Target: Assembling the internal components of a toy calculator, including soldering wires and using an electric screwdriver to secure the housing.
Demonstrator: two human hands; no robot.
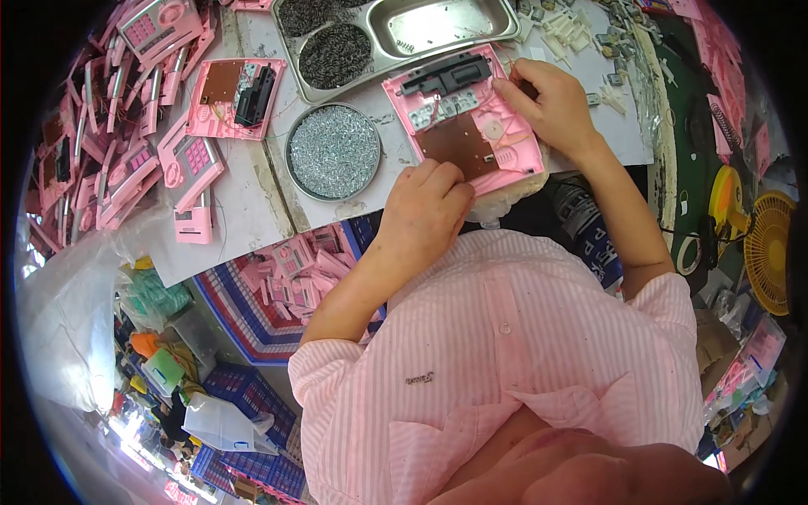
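In front of me lies a pink plastic housing [513, 139], its inner side up, with a brown circuit board [461, 145], a black plastic part [446, 76] and thin wires in it. My left hand [427, 206] grips the housing's near left edge, fingers curled over the board's corner. At the far right corner my right hand [551, 105] is closed, thumb and fingers pinched together beside thin reddish wires. Whatever sits between its fingertips is too small to make out. Left of the housing stands a round dish [334, 151] of small silvery metal pieces.
A metal tray [396, 52] with dark springs in its compartments stands at the back. Another pink housing [236, 97] lies left, near a heap of pink units [126, 168]. White and metal parts [568, 34] lie far right. A basket [244, 324] of pink parts is below the table.
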